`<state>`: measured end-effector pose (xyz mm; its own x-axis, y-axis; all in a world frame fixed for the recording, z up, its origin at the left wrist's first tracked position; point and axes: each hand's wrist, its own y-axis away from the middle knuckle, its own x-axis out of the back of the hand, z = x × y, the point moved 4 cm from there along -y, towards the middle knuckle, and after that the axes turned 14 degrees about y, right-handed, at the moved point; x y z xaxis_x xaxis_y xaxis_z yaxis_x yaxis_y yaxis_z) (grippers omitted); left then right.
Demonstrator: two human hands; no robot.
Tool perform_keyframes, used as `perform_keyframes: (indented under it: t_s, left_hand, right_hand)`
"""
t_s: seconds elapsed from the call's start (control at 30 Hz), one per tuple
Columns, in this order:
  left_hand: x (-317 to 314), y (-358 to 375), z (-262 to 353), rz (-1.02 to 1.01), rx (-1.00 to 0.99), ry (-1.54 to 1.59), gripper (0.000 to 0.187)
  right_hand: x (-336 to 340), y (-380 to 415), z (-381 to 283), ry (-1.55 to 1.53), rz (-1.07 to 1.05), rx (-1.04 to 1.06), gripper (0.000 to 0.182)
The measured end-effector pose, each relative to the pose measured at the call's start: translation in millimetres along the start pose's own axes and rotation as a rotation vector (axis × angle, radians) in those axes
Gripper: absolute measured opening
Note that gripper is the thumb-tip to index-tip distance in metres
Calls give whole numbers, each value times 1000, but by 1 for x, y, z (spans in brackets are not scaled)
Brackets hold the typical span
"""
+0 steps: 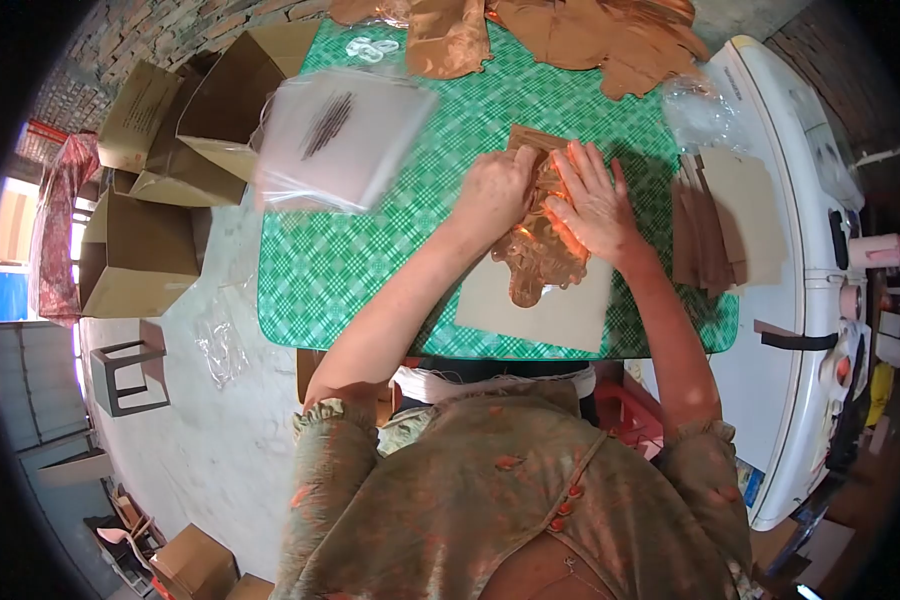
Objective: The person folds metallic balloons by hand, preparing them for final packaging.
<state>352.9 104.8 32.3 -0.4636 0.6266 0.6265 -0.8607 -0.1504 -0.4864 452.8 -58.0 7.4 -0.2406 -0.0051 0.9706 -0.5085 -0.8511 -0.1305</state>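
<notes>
A shiny copper-coloured foil piece (542,262) lies over a beige card sheet (530,315) on the green checked tablecloth (360,270). My left hand (498,192) is closed at the foil's upper left edge, its fingers curled in against it. Flat on the foil's right side rests my right hand (595,205), fingers spread and pointing up. Brown card (532,136) shows just above both hands. The part of the foil beneath my hands is hidden.
Clear plastic bags (340,140) are stacked at the left, beside small white rings (372,49). More copper foil pieces (610,45) lie at the far edge. Card sheets (735,215) and crumpled plastic (703,105) are at the right. Open cardboard boxes (150,245) stand left of the table.
</notes>
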Motion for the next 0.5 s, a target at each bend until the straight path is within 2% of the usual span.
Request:
perform_keyframes:
  t_s: [0.1,0.2,0.33,0.4,0.5]
  left_hand:
    - [-13,-6,-5,-13,88,-71,35]
    - [-17,-10,0,-87,132,-265,28]
    - [-7,-22,8,-137,41,-390,25]
    - [-5,-31,11,-133,-13,-429,23]
    - [-22,-33,-6,-50,-181,-429,23]
  right_hand:
    - [1,0,-1,-3,-22,-3,76]
    - [5,1,-2,-67,-63,-14,76]
    - [7,2,-2,-114,-48,-23,76]
    - [10,1,-3,-69,-119,-23,76]
    - [9,0,-1,-56,-135,-18,80]
